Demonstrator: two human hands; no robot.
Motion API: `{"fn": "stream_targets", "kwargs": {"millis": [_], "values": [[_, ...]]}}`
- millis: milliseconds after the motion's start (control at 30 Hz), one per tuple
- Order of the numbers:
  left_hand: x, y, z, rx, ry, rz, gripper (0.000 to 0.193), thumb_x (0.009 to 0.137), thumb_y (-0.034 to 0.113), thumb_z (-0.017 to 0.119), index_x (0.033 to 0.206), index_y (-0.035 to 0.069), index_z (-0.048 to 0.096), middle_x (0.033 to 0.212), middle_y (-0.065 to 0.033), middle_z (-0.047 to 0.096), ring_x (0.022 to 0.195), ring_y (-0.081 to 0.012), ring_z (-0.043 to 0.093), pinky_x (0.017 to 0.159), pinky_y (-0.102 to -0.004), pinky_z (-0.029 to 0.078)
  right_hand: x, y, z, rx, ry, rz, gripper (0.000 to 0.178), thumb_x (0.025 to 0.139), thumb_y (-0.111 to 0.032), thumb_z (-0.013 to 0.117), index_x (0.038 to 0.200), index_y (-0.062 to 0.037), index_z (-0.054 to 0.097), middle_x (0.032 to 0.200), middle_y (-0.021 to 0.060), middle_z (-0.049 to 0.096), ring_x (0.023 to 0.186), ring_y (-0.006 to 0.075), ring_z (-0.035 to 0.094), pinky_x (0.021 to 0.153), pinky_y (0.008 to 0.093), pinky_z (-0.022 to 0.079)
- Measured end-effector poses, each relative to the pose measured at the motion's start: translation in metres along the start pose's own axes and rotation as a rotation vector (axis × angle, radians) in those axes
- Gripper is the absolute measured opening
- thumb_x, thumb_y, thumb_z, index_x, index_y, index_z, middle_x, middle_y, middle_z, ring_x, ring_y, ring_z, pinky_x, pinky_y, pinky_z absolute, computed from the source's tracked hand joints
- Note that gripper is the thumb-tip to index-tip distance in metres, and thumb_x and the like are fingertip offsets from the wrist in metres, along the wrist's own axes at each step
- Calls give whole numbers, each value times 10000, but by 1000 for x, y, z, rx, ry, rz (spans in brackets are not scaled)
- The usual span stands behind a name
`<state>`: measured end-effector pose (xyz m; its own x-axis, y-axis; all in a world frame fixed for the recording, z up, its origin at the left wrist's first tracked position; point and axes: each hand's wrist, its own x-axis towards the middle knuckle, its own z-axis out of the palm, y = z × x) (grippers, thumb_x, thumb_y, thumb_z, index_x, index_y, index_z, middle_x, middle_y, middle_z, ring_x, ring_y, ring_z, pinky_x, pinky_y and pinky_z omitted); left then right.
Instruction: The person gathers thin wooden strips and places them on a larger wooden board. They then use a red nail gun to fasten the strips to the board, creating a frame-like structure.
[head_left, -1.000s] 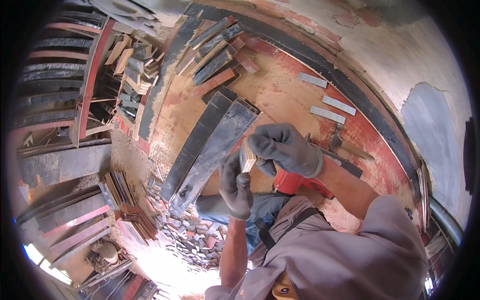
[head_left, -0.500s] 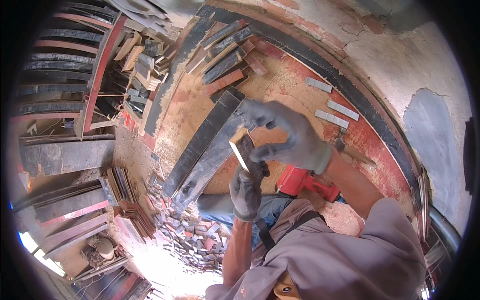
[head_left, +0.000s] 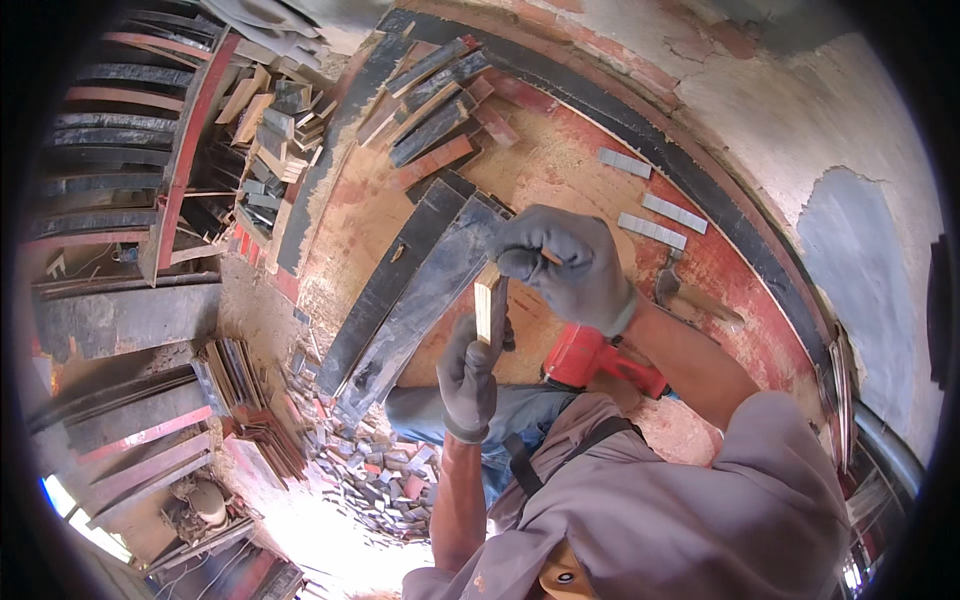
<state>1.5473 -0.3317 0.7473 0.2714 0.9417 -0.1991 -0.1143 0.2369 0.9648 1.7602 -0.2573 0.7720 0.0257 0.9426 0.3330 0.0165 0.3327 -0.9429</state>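
My gloved left hand (head_left: 468,380) is closed around the lower part of a short plywood block (head_left: 486,306), which stands nearly upright with its pale layered edge showing. Just above its top end is my gloved right hand (head_left: 565,262), fingers curled in toward the thumb. Whether a small thing sits in those fingers I cannot make out. Behind the block, two long dark boards (head_left: 395,285) lie side by side, slanting across the work surface. A red power tool (head_left: 590,358) is close to my right forearm, partly hidden by my clothes.
Strips of silvery staples (head_left: 652,230) and a hammer (head_left: 690,295) lie to the right on the sawdust-covered board (head_left: 540,165). Cut wood pieces (head_left: 435,110) are stacked at the far side. Offcuts (head_left: 385,490) cover the floor at lower left; a slatted wooden frame (head_left: 172,200) stands left.
My right hand's fingers have gone from spread to curled, near the block's top. The left hand has turned the block more upright, its layered edge now facing me.
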Motion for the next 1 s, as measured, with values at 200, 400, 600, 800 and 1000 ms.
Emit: {"fn": "stream_targets", "kwargs": {"millis": [200, 400, 600, 800, 1000], "values": [[-2, 17, -2, 212, 3, 46, 569, 1086, 460, 589, 1240, -81, 672, 1099, -107, 635, 1035, -198, 599, 923, -344, 476, -10, 37, -35, 245, 250, 692, 398, 1033, -417, 688, 1019, -21, 649, 786, 34, 632, 621, 130, 606, 608, 302, 512], [56, -5, -40, 1188, 315, 418, 456, 927, 136, 742, 1368, 66, 644, 1262, -186, 605, 1127, -354, 583, 1011, -467, 459, -117, 40, -68, -1060, -423, 446, 659, 935, -491, 729, 1349, -16, 537, 1026, 146, 681, 919, 308, 682, 817, 471, 541], [87, -40, -48, 1288, 254, 452, 629, 916, 301, 774, 1471, 113, 547, 1471, -199, 537, 1404, -455, 463, 1208, -579, 319, -225, 18, -39, -1207, -882, 786, 1158, 855, -501, 770, 1659, 50, 144, 1366, 287, 571, 1258, 403, 562, 1027, 501, 462], [90, -43, -46, 1233, 218, 467, 596, 899, 288, 792, 1421, 60, 616, 1426, -187, 633, 1369, -394, 551, 1200, -571, 329, -287, 61, -23, -1312, -635, 720, 1162, 843, -322, 760, 1669, 66, 40, 1401, 329, 536, 1252, 437, 556, 1048, 522, 450], [93, -41, -43, 1145, 224, 458, 528, 873, 106, 785, 1385, 41, 668, 1406, -186, 662, 1357, -396, 573, 1174, -497, 410, -267, 51, -28, -830, -348, 1001, 1117, 837, -218, 722, 1674, 42, 28, 1387, 321, 568, 1276, 463, 580, 1086, 531, 456]]}}
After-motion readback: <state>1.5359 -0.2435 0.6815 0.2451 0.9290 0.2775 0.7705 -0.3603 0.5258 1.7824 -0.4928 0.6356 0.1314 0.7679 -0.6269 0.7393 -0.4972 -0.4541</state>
